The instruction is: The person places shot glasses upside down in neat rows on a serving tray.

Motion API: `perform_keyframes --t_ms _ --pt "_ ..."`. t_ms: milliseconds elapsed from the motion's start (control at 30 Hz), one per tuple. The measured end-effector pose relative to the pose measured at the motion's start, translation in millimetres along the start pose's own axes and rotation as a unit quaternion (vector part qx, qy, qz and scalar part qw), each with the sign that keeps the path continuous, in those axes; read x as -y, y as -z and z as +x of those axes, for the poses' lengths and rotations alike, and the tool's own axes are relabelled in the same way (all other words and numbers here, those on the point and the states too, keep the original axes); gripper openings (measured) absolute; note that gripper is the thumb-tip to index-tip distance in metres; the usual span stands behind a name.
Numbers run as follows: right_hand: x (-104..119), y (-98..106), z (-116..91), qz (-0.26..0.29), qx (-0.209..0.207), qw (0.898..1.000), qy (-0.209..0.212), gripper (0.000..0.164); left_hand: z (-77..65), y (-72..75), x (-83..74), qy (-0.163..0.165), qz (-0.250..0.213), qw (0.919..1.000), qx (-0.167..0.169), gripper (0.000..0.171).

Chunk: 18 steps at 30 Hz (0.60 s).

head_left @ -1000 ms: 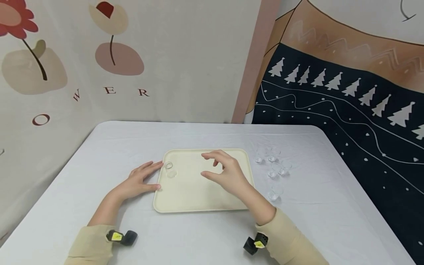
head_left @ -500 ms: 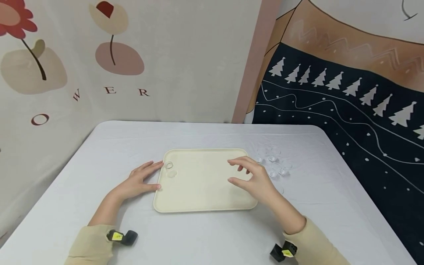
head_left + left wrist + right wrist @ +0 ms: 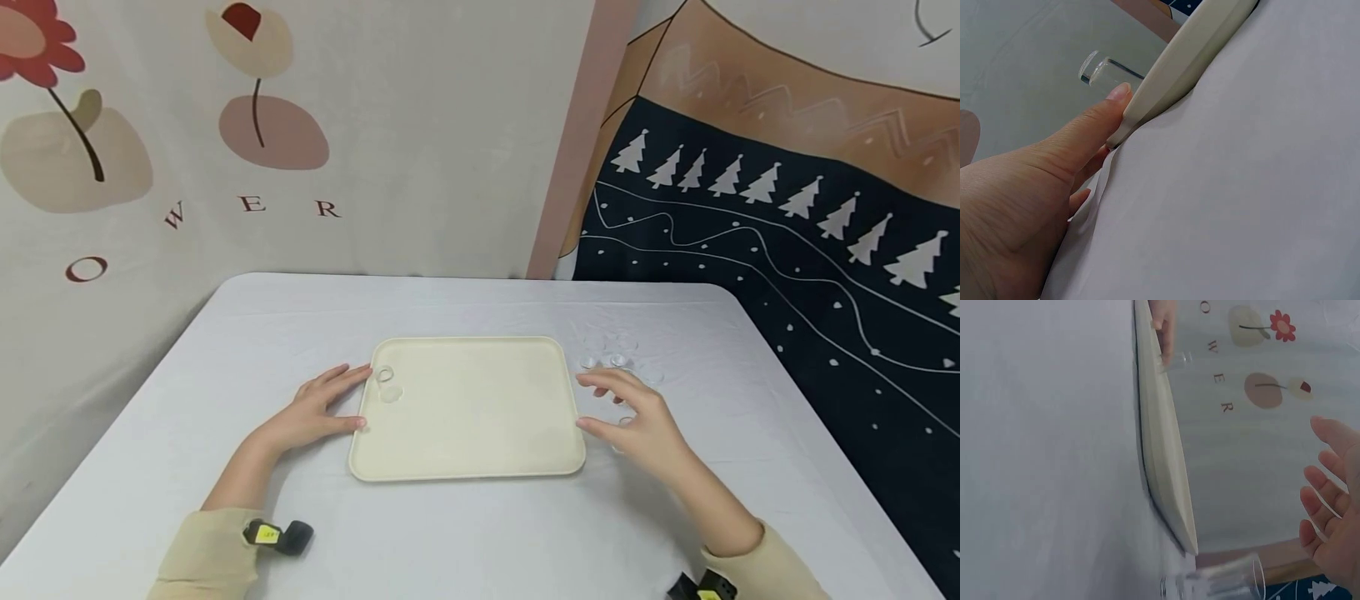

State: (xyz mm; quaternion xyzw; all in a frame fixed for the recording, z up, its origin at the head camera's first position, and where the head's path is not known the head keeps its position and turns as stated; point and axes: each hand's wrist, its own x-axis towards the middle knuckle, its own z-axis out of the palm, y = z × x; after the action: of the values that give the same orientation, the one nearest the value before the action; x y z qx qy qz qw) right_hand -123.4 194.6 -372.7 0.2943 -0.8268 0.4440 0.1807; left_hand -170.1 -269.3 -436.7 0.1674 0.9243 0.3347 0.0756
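Observation:
A cream rectangular tray [image 3: 472, 417] lies on the white-covered table. My left hand [image 3: 311, 412] touches its left edge with fingers spread and thumb apart. Just inside that edge stands a small clear glass [image 3: 386, 374], upside down; in the left wrist view the thick base of this glass [image 3: 1111, 72] points away from the tray. My right hand [image 3: 637, 417] hovers by the tray's right edge, thumb and fingers apart and holding nothing. It partly hides several small clear glasses [image 3: 618, 360] on the table. One upright glass [image 3: 1232, 581] shows in the right wrist view below that hand.
White cloth covers the table [image 3: 465, 533]. Behind it hangs a pale curtain [image 3: 435, 150] with printed flowers and letters. A dark printed cloth [image 3: 750, 217] with white trees hangs at the right. Each wrist carries a small black camera [image 3: 279, 536].
My right hand has moved right, from over the tray to beside the glasses past its right edge, fingers still apart. My left hand stays at the left edge.

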Motion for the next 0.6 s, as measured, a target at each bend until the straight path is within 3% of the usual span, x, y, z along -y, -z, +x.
perform_keyframes --t_ms 200,600 --pt "-11 13 -11 -0.016 -0.009 1.000 -0.001 0.060 0.7 -0.8 1.9 0.009 -0.001 1.0000 0.001 0.085" --pt "-44 34 -37 -0.026 0.035 0.998 -0.047 0.064 0.4 -1.6 2.2 0.006 0.001 1.0000 0.001 0.085"
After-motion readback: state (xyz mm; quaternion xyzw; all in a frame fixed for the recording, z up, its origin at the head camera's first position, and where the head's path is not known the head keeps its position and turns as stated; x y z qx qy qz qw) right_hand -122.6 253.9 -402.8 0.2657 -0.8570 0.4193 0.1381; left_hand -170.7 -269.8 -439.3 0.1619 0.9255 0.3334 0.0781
